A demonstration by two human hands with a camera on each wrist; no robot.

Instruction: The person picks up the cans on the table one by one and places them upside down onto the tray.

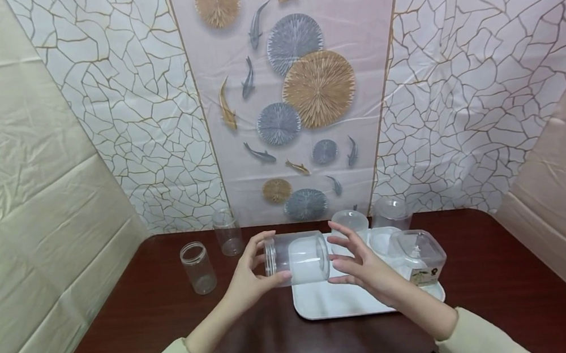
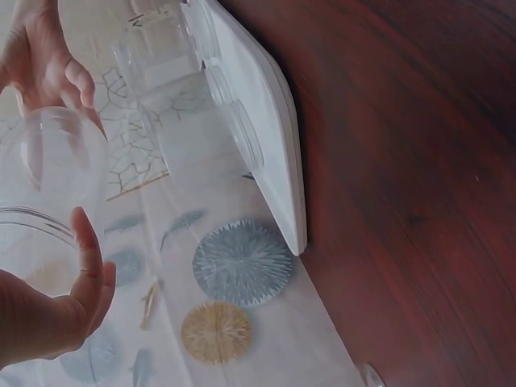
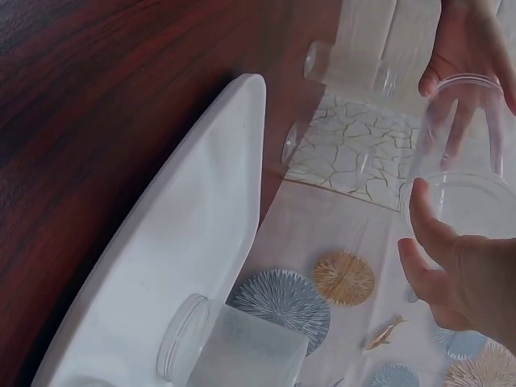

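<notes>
A clear plastic jar (image 1: 298,257) lies sideways in the air between my hands, over the front left part of the white tray (image 1: 326,306). My left hand (image 1: 251,273) holds its threaded mouth end, thumb in front and fingers behind. At the base end, my right hand (image 1: 360,263) has its fingers spread, with the fingertips right at the base rim. The jar looks see-through with nothing inside. In the right wrist view the right fingers (image 3: 431,226) overlap the base edge.
On the tray's right stand a square clear box (image 1: 425,245) with a label and several clear containers, including a frosted jar (image 3: 250,347) with its rim against the tray. Two clear jars, one nearer (image 1: 200,270) and one farther (image 1: 228,233), stand left on the dark red table (image 1: 136,304).
</notes>
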